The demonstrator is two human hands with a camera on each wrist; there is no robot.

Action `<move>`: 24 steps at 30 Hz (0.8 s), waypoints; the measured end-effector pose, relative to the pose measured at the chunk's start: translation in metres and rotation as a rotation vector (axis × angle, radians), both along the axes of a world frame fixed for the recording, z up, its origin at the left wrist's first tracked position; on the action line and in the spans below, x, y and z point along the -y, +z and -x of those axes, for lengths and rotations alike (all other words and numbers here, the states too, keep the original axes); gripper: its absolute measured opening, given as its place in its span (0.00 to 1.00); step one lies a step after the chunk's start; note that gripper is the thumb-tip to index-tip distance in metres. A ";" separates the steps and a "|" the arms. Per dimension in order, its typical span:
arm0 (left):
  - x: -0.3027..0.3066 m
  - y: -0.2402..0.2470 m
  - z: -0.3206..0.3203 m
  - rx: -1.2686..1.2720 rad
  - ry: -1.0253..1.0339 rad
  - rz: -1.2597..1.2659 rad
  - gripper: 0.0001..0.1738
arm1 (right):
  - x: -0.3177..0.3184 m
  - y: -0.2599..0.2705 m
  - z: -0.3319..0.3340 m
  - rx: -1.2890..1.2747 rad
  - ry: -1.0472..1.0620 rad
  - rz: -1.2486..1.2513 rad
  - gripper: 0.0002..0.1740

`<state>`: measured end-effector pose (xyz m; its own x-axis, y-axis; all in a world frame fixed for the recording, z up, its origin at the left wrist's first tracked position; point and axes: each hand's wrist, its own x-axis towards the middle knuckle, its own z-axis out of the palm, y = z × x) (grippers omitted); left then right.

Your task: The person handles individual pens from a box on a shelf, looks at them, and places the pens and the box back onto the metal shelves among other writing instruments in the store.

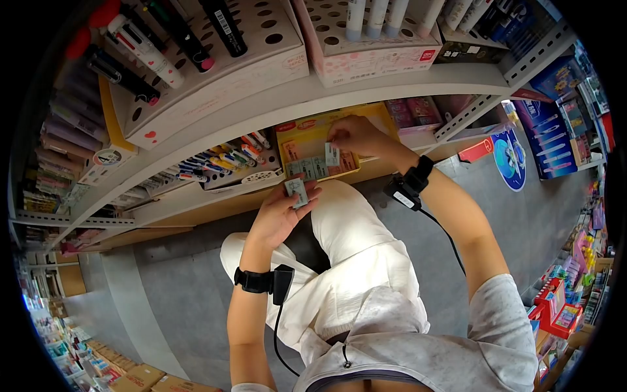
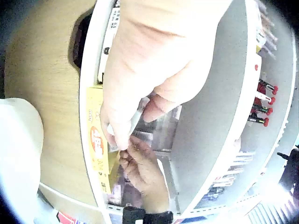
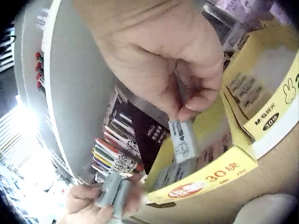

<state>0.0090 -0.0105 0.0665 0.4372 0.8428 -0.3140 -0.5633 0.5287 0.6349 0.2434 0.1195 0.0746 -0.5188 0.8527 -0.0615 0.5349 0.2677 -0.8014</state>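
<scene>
In the head view a yellow box [image 1: 282,145] on the lower shelf holds grey and orange erasers. My right hand [image 1: 360,136] is over it, pinching one grey eraser [image 1: 332,155] by its end. In the right wrist view that eraser [image 3: 183,142], printed 4B, hangs upright from the thumb and fingers of my right hand [image 3: 161,60], above other grey ones in the box [image 3: 210,179]. My left hand [image 1: 277,215], palm up in front of the box, holds grey erasers [image 1: 296,191]; the right wrist view shows two side by side [image 3: 114,192].
A pen rack [image 1: 245,175] stands left of the box, and pink packs [image 1: 415,112] lie to its right. The upper shelf edge [image 1: 261,108] runs above the hands, with marker boxes [image 1: 382,62] on it. Another yellow box [image 3: 275,119] adjoins in the right wrist view.
</scene>
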 end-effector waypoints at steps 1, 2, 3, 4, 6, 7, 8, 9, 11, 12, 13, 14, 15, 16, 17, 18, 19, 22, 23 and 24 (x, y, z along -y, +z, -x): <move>0.001 0.000 0.000 0.000 -0.001 0.000 0.25 | 0.001 0.002 0.001 0.103 0.011 -0.050 0.07; 0.001 -0.001 0.001 -0.012 -0.004 -0.013 0.25 | 0.001 0.001 0.002 0.103 0.011 -0.050 0.07; 0.002 -0.001 0.001 -0.024 -0.006 -0.025 0.25 | 0.001 -0.001 0.003 0.131 0.042 -0.037 0.07; 0.002 -0.001 0.001 -0.025 -0.007 -0.024 0.25 | 0.001 -0.002 0.003 0.158 0.074 -0.024 0.07; 0.002 0.000 0.002 -0.036 0.000 0.005 0.26 | 0.002 -0.002 0.005 0.175 0.054 0.019 0.07; 0.002 -0.001 0.003 -0.037 0.000 0.006 0.26 | 0.003 -0.001 0.006 0.194 0.034 0.060 0.08; 0.003 -0.003 0.005 -0.028 0.001 -0.005 0.25 | 0.003 -0.002 0.006 0.194 0.034 0.060 0.08; 0.003 -0.005 0.006 -0.020 0.003 -0.015 0.25 | 0.003 -0.005 0.006 0.206 0.053 0.002 0.08; 0.003 -0.007 0.009 -0.043 0.000 -0.016 0.25 | 0.001 -0.010 0.005 0.218 0.074 -0.054 0.09; 0.004 -0.008 0.011 -0.065 -0.004 -0.018 0.26 | 0.001 -0.008 0.003 0.136 0.091 0.007 0.09; 0.005 -0.009 0.012 -0.065 -0.002 -0.016 0.26 | 0.002 -0.007 0.003 0.055 0.106 0.069 0.09; 0.005 -0.009 0.013 -0.076 0.000 0.000 0.27 | 0.002 -0.006 0.002 0.055 0.108 0.071 0.09; 0.005 -0.010 0.014 -0.085 0.002 0.015 0.28 | 0.003 0.000 0.002 0.076 0.078 0.146 0.09; 0.006 -0.011 0.014 -0.085 0.003 0.016 0.28 | 0.004 0.005 0.003 0.095 0.048 0.223 0.10; 0.007 -0.011 0.015 -0.108 0.004 0.022 0.28 | 0.004 0.005 0.003 0.094 0.048 0.224 0.10; 0.007 -0.013 0.015 -0.130 0.004 0.030 0.28 | 0.004 0.003 0.002 0.138 0.083 0.113 0.10; 0.008 -0.013 0.016 -0.132 0.004 0.037 0.28 | 0.005 0.000 0.003 0.179 0.118 0.005 0.10; 0.012 -0.012 0.020 -0.191 -0.032 0.037 0.30 | 0.006 -0.005 0.008 0.120 0.160 -0.142 0.10; 0.012 -0.011 0.022 -0.185 -0.039 0.024 0.30 | 0.006 -0.003 0.007 0.117 0.164 -0.137 0.10; 0.015 -0.010 0.023 -0.174 -0.044 0.017 0.31 | 0.011 0.018 0.010 0.193 0.164 0.080 0.11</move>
<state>-0.0138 -0.0257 0.0565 0.4111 0.8181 -0.4022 -0.4219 0.5618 0.7116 0.2334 0.1086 0.0925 -0.6222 0.7464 -0.2362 0.6342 0.3036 -0.7110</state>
